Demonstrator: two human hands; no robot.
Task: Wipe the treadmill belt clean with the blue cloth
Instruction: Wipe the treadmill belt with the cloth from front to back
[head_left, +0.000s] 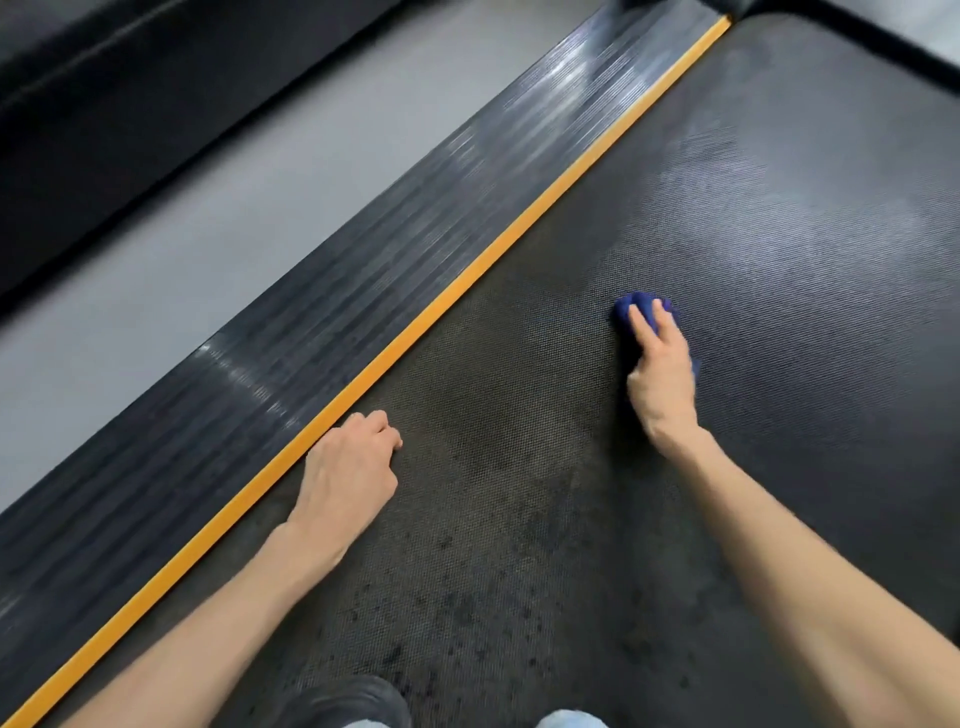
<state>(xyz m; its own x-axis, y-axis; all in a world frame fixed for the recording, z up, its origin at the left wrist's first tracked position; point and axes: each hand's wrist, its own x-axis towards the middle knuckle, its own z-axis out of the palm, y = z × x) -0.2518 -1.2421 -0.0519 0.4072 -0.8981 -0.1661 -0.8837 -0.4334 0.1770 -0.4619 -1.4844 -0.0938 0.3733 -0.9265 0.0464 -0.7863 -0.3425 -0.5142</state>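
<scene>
We see the textured black belt (779, 234) beside an orange strip (519, 228); the blue cloth (641, 304) lies on it, with dark specks (467, 613).

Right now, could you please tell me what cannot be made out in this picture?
Head view:
- blue cloth: mostly hidden under the right hand.
- left hand: fingertips curled out of sight beneath the knuckles.
- treadmill belt: right side and near end cut off by frame edges.
</scene>
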